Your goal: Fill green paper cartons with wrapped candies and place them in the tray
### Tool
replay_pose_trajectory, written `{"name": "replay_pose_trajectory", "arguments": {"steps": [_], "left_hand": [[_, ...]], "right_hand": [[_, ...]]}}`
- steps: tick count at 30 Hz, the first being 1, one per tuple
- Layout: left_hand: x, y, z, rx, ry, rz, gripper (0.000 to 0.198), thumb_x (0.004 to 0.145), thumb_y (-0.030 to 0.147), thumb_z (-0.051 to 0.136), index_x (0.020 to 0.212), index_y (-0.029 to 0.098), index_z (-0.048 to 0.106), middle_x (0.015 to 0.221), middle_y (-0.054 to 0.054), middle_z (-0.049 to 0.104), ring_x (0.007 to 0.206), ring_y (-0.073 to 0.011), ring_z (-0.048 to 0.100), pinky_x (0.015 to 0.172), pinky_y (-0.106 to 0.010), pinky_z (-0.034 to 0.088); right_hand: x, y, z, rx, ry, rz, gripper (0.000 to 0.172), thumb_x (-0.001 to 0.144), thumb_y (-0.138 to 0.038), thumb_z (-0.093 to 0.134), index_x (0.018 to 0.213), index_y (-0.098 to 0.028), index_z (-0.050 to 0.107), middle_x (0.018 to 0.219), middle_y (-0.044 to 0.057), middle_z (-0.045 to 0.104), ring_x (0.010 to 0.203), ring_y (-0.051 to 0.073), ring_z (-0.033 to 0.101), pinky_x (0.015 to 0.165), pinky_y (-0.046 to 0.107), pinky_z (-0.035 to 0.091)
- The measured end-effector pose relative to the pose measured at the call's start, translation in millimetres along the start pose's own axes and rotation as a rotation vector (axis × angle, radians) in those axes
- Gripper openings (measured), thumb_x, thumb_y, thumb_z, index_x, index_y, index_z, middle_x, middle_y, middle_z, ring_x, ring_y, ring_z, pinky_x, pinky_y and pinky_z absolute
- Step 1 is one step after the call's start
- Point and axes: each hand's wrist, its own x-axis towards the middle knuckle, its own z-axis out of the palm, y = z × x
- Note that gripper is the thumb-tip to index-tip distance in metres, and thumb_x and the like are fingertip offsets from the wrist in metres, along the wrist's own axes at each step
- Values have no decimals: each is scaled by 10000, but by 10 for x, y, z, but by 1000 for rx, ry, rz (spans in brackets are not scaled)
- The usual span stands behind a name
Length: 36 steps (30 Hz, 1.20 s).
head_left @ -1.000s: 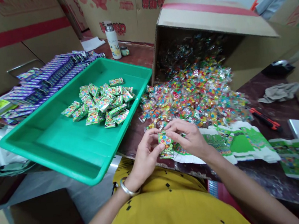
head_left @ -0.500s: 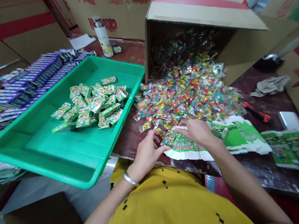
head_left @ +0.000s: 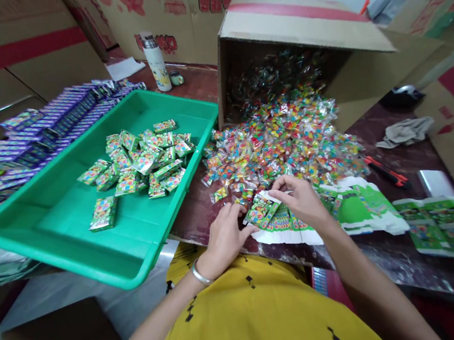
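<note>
A small green candy box (head_left: 262,211) is between my hands at the table's edge. My left hand (head_left: 224,232) grips its left side with thumb and curled fingers. My right hand (head_left: 303,202) pinches the white flap at its upper right. Under and beside it lies a fanned row of flat green cartons (head_left: 283,222), partly hidden by my right hand. Just beyond my fingers spreads a heap of clear sachets of colourful candies (head_left: 278,147), spilling from a cardboard box (head_left: 294,15) on its side.
On the left stands a green tray (head_left: 67,253) with a pile of candy boxes (head_left: 138,159). Behind it are stacked purple packs (head_left: 59,116) and a flask (head_left: 156,63). At right lie a red-black cutter (head_left: 387,172), a cloth (head_left: 405,131) and more flat cartons (head_left: 451,225).
A box that was blurred in the tray now lies still, nearer to me, in front of the pile. One carton has been lifted from the fanned row, with both hands on it.
</note>
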Motion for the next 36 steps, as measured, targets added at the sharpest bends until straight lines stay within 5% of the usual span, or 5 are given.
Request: {"name": "replay_pose_trajectory", "arguments": {"steps": [8, 14, 22, 29, 36], "left_hand": [[84, 87, -310, -1179, -372, -191, 300, 819, 400, 707, 774, 164, 527, 681, 48, 451, 593, -74, 437, 574, -191, 363], [6, 57, -275, -1467, -583, -261, 480, 756, 274, 783, 1191, 209, 591, 957, -55, 668, 773, -155, 654, 723, -268, 512], [-38, 70, -285, -1464, -397, -199, 395, 869, 323, 663, 1227, 156, 648, 969, -100, 706, 766, -156, 638, 714, -265, 482], [-86, 90, -308, -991, -378, -43, 352, 876, 334, 653, 1189, 175, 674, 927, -41, 671, 833, -159, 573, 751, -249, 434], [-48, 111, -236, -942, 42, -114, 271, 868, 337, 657, 1072, 164, 700, 918, -28, 687, 781, -149, 580, 704, -235, 455]], "right_hand": [[-74, -339, -90, 470, -132, -16, 193, 803, -322, 745, 791, -182, 614, 761, 3, 620, 583, 104, 523, 509, 234, 435], [-167, -474, 22, 304, -66, -179, 70, 863, -262, 681, 881, -207, 642, 860, 26, 642, 759, 158, 609, 641, 276, 506], [-459, -509, 164, -126, -82, -341, 446, 895, -314, 648, 1325, -258, 543, 794, 4, 585, 709, 164, 566, 682, 306, 471], [-324, -507, 35, 180, -405, -22, 231, 821, -355, 720, 785, -202, 551, 550, -78, 467, 489, 87, 412, 470, 221, 308], [-341, -457, 272, 386, 6, -24, 330, 767, -326, 773, 1038, -238, 607, 913, 20, 671, 826, 174, 634, 670, 266, 510]]}}
